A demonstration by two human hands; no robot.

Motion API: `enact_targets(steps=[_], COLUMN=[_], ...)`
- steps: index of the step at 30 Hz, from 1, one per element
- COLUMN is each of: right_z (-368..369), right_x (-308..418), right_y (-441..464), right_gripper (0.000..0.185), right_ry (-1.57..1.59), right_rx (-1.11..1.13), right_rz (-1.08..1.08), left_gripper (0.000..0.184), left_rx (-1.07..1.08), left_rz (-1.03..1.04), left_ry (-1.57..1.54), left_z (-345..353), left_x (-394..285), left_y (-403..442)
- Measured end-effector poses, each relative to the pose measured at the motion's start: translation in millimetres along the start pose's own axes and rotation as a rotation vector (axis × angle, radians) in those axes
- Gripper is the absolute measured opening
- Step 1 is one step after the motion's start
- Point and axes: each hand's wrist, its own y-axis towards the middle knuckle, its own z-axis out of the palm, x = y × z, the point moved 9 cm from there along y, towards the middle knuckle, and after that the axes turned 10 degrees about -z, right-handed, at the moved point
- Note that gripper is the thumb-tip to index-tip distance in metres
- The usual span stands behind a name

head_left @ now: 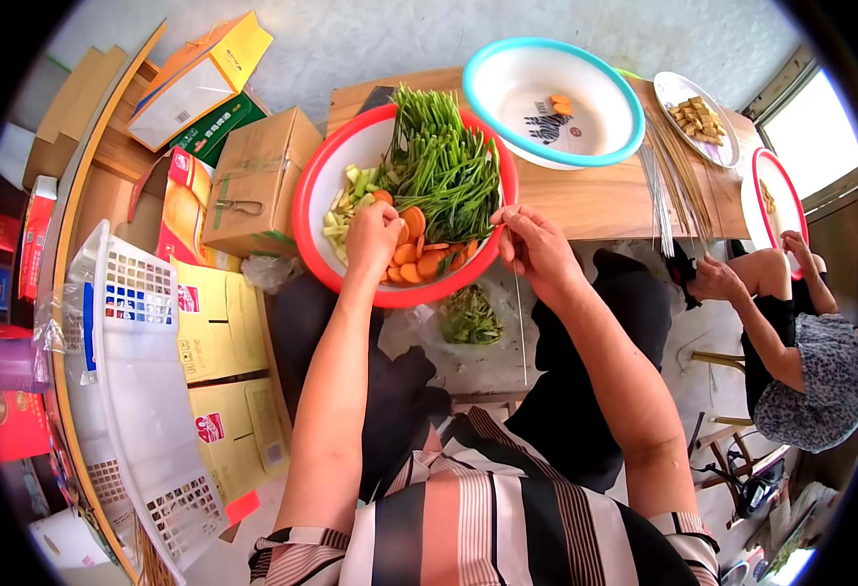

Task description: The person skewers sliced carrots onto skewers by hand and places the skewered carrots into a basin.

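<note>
A red-rimmed basin [309,200] holds green leafy stems [439,156], pale green chunks [350,193] and orange carrot slices [411,256]. My left hand [374,237] is over the basin's left part, fingers pinched at the carrot slices; what they hold is hidden. At the basin's right rim, my right hand [536,244] pinches a thin skewer [521,327], which hangs down toward the floor. A blue-rimmed basin [595,107] behind holds a few carrot slices [561,104].
Loose skewers [678,176] and a plate [676,90] of brown pieces lie on the wooden table [585,227]. Another person [800,352] sits at right beside a red-rimmed basin [790,186]. Cardboard boxes [263,176] and a white basket [141,391] stand left. A bag of greens [470,316] lies below.
</note>
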Motion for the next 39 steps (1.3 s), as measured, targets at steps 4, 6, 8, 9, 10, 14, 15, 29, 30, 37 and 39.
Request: enact_targets(steps=[4,6,8,9,10,14,15,29,30,37,39], right_z=[5,5,8,7,8,13,14,48,50,70,76], right_x=[2,4,7,6,4,2,1,-15,-17,-25,-28], right_y=[-5,-7,-8,-8,-8,-7,-7,-14,-14,-14,-18], right_gripper=[0.023,0.022,0.022,0.022,0.021,0.021,0.021,0.021,0.021,0.019,0.019], right_ry=[-0.054,-0.057,-0.071,-0.069,-0.075,-0.088,-0.088,-0.227,-0.25,-0.223,-0.22], right_rx=[0.04,0.044,0.065,0.063,0.074,0.103,0.103,0.23,0.247,0.299,0.302], right_rz=[0.003,-0.009,-0.02,-0.019,-0.016,-0.015,-0.014,0.013,0.012,0.015,0.016], left_gripper=[0.019,0.02,0.02,0.021,0.022,0.02,0.019,0.015,0.015,0.029,0.036], left_rx=[-0.103,-0.072,-0.043,0.073,0.187,0.069,0.1,0.559,0.557,0.476,0.518], left_rz=[0.027,0.008,-0.004,-0.031,-0.059,0.072,0.072,-0.259,-0.259,-0.359,-0.395], left_ry=[0.192,0.167,0.139,0.208,0.275,0.337,0.346,-1.566,-1.567,-1.774,-1.786], left_z=[1,-1,-3,7,17,17,21,10,11,10,18], left_x=[-5,-7,-9,-5,1,-7,-6,-39,-36,-13,-11], left_y=[-9,-11,-12,-15,-19,-31,-31,-16,-14,-3,-5])
